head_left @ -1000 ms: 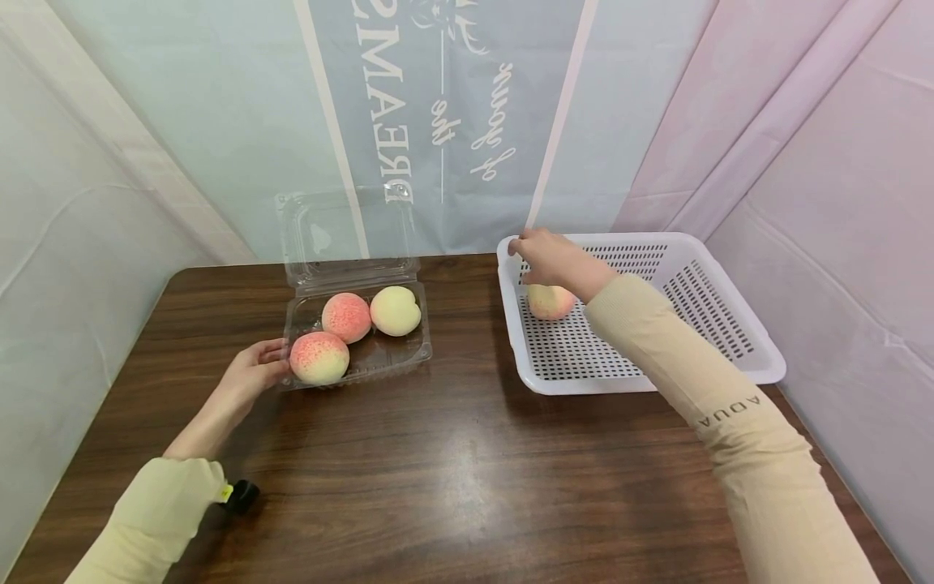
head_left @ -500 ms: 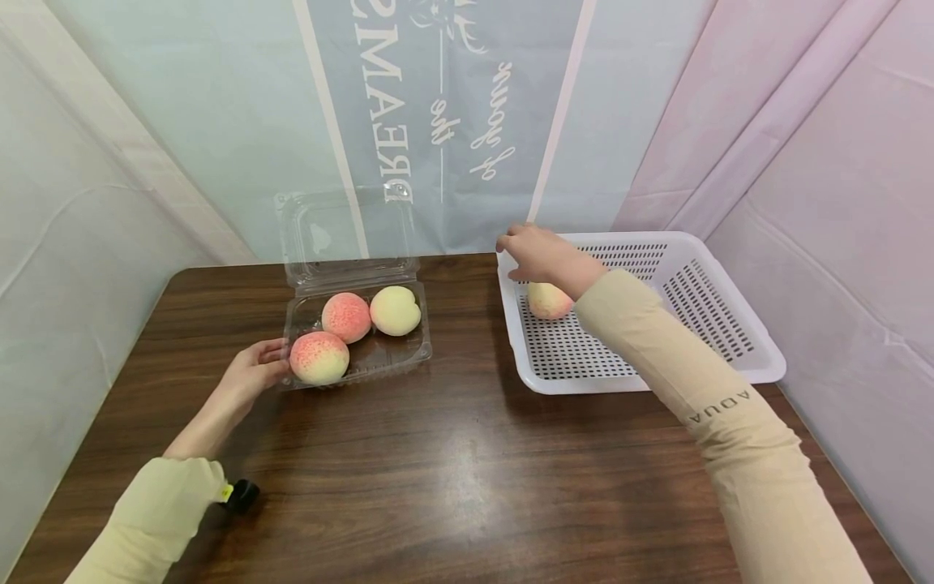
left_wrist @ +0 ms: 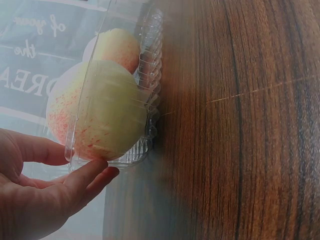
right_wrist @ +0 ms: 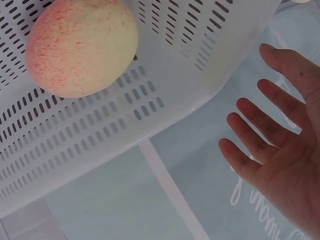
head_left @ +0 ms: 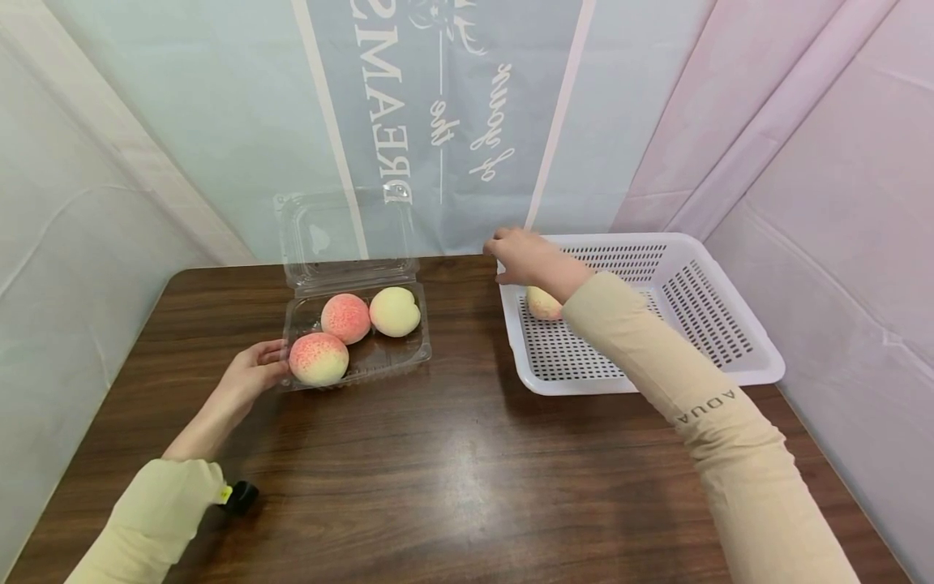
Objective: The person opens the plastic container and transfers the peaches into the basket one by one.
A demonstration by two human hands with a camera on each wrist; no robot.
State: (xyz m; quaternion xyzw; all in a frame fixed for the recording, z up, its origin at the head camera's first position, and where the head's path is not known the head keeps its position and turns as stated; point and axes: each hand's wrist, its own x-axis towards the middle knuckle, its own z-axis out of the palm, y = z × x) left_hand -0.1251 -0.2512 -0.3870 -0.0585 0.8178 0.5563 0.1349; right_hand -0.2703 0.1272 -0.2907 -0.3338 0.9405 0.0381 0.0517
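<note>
A clear plastic clamshell box with its lid raised holds three peaches: a red-and-yellow peach at the front left, a pinkish peach behind it and a pale yellow peach at the right. My left hand holds the box's left side, fingers and thumb at its rim in the left wrist view. Inside the white perforated basket lies another peach, partly hidden by my right arm in the head view. My right hand, fingers spread and holding nothing, is above the basket's back-left corner.
Both containers stand apart on a dark wood-grain table, towards its back edge. A printed curtain hangs right behind them, against the raised lid. Fabric walls close off both sides.
My right hand has moved left, from above the basket to its back-left rim, holding nothing. The left hand, the box and the peaches have stayed put.
</note>
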